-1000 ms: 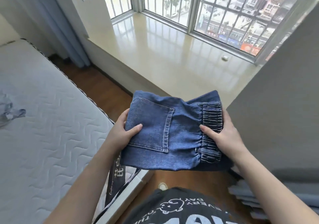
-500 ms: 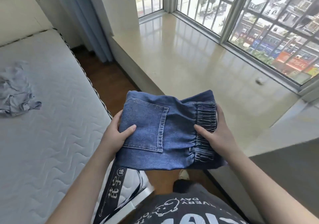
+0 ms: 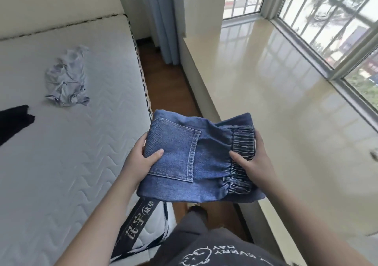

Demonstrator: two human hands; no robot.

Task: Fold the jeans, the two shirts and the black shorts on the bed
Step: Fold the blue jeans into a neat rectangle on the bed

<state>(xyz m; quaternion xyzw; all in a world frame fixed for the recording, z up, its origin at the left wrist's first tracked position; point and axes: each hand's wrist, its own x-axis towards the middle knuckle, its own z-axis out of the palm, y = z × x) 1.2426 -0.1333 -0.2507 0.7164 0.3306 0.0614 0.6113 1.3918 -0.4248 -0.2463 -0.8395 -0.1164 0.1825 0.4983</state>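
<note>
The blue jeans [image 3: 196, 159] are folded into a thick square bundle, back pocket up, and I hold them in the air between the bed and the window ledge. My left hand [image 3: 141, 159] grips the bundle's left edge, thumb on top. My right hand [image 3: 250, 161] grips the elastic waistband side, thumb on top. A crumpled pale grey shirt [image 3: 66, 85] lies on the mattress [image 3: 67, 159]. A black garment [image 3: 12, 122] shows at the left edge, partly out of frame.
A glossy beige window ledge [image 3: 276, 102] runs along the right under a barred window [image 3: 327, 20]. A strip of wooden floor [image 3: 169, 81] separates bed and ledge. A blue curtain [image 3: 163, 20] hangs at the far end.
My view has swung left toward the bed, bringing the grey shirt and the black garment into sight. Both hands keep the same grip on the folded jeans.
</note>
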